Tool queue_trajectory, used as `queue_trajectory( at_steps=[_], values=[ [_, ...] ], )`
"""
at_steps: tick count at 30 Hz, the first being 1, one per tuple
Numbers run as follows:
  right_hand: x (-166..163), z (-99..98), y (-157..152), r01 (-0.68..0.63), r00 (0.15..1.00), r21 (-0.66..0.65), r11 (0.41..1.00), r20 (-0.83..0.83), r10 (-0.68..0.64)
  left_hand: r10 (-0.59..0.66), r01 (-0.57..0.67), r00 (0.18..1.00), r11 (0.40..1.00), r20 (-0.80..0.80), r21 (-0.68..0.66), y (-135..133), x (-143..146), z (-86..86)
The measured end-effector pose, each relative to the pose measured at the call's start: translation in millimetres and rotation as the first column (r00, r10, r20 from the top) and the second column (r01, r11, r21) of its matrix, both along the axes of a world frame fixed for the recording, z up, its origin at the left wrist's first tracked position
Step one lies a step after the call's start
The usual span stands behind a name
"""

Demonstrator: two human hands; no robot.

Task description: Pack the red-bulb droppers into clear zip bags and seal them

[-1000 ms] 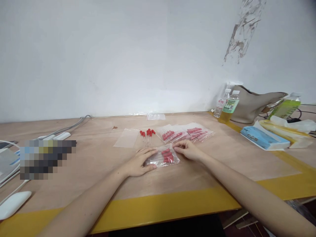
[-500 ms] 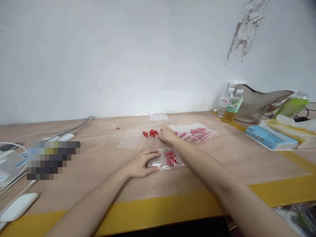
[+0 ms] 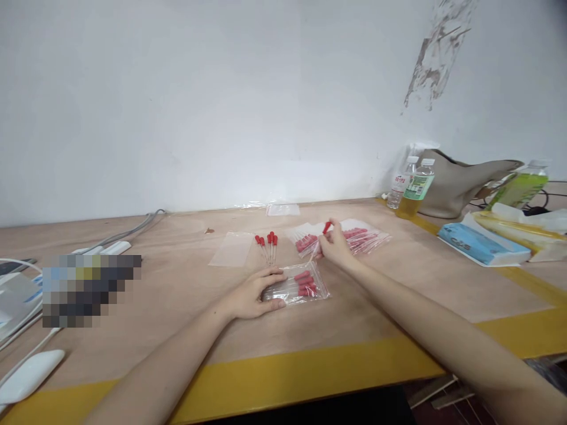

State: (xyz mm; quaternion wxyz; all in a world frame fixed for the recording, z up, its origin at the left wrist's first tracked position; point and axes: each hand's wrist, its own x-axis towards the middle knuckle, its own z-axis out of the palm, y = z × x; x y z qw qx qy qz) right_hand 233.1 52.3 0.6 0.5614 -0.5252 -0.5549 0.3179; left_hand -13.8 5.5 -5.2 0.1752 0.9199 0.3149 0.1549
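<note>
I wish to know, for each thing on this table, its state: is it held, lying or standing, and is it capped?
Left hand: fingers spread, resting on the near bag
Right hand: closed on a dropper
Held dropper: tilted, red bulb up
Near bag: lying, droppers inside; sealing unclear
Loose droppers: lying, fanned
Pile of filled bags: lying, overlapping
Green-labelled bottle: standing, capped
Blue pack: lying

The table [image 3: 177, 283] carries plastic bags [image 3: 290, 285], red-topped sticks [image 3: 271, 237], bottles [image 3: 419, 186].
</note>
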Motion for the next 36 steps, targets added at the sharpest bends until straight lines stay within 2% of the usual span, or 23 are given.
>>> queue_trajectory(
  at_steps=[2, 5, 9, 13, 19, 25, 29, 36],
  values=[
    [19, -9.2, -13, 0.064, 0.993, 0.046, 0.997, -0.102, -0.059, 0.002, -0.002, 1.0, 1.0, 0.006, -0.002, 1, 0, -0.8],
    [33, -17.9, -22, 0.122, 0.972, 0.046, 0.991, -0.207, -0.11, 0.002, -0.002, 1.0, 1.0, 0.019, -0.003, 2, 0, -2.9],
    [26, -21.9, -23, 0.068, 0.952, -0.006, 0.998, -0.299, -0.067, 0.002, -0.002, 1.0, 1.0, 0.021, 0.009, 2, 0, -3.5],
    [20, -21.9, -24, 0.042, 0.948, -0.016, 0.999, -0.315, -0.045, 0.001, -0.001, 1.0, 1.0, 0.017, 0.011, 0, 1, -1.6],
    [34, -20.6, -25, 0.185, 0.956, 0.032, 0.982, -0.238, -0.172, 0.01, -0.01, 1.0, 1.0, 0.007, -0.01, 2, 0, -3.1],
    [20, -26.7, -29, 0.053, 0.936, -0.033, 0.998, -0.348, -0.061, -0.002, 0.002, 1.0, 1.0, 0.012, 0.013, 2, 1, -3.6],
    [9, -25.4, -34, 0.012, 0.896, -0.107, 0.994, -0.439, -0.058, 0.005, -0.005, 1.0, 1.0, -0.001, 0.014, 0, 1, -1.4],
    [9, -22.0, -40, 0.009, 0.91, -0.114, 0.993, -0.412, -0.055, 0.005, -0.005, 1.0, 1.0, -0.005, 0.009, 0, 1, -0.6]
  ],
)
